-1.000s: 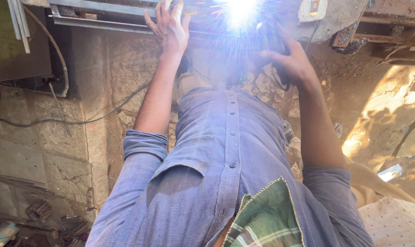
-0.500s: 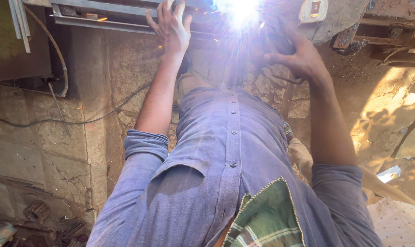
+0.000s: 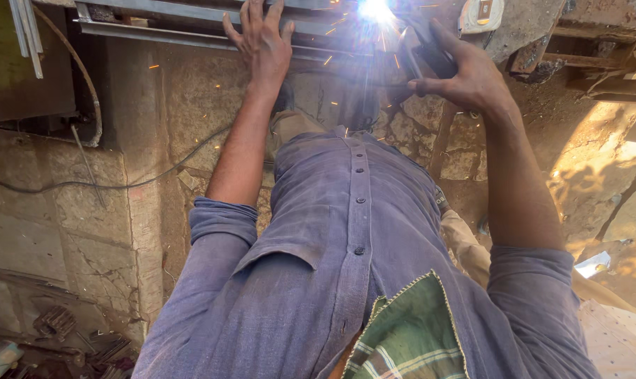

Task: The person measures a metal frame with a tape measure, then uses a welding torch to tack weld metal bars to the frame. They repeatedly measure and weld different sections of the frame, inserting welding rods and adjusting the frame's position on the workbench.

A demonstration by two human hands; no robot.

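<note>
Far left: I see a stone wall [image 3: 58, 231] with a dark cable [image 3: 86, 184] running across it, and a heap of scrap metal [image 3: 58, 330] low in the corner.
Upper left: thin metal strips [image 3: 24, 31] hang down beside a curved hose [image 3: 79, 77].
Frame: a steel frame [image 3: 163, 22] of long bars runs across the top of my view — it is the piece being worked on, lying just above both hands.
Left hand: my left hand [image 3: 262, 38] lies flat on the frame, palm down, fingers spread wide, holding nothing.
Left arm: the forearm is bare, the blue sleeve [image 3: 216, 224] rolled to the elbow.
Shirt: a buttoned blue shirt [image 3: 353, 231] fills the middle, with a green checked cloth [image 3: 405, 337] at the bottom edge.
Arc: a white welding flare [image 3: 375, 10] burns on the frame between the two hands, nearer the right one, with orange sparks [image 3: 328, 60] scattered about it.
Right hand: my right hand [image 3: 465, 74] is curled tight around a dark welding holder [image 3: 430, 56], whose tip points up at the flare — glare hides the tip itself.
Upper right: a pale box [image 3: 480, 14] sits above the right hand, beside rusty metal pieces [image 3: 591, 49].
Far right: sunlit dirt ground [image 3: 598, 161].
</note>
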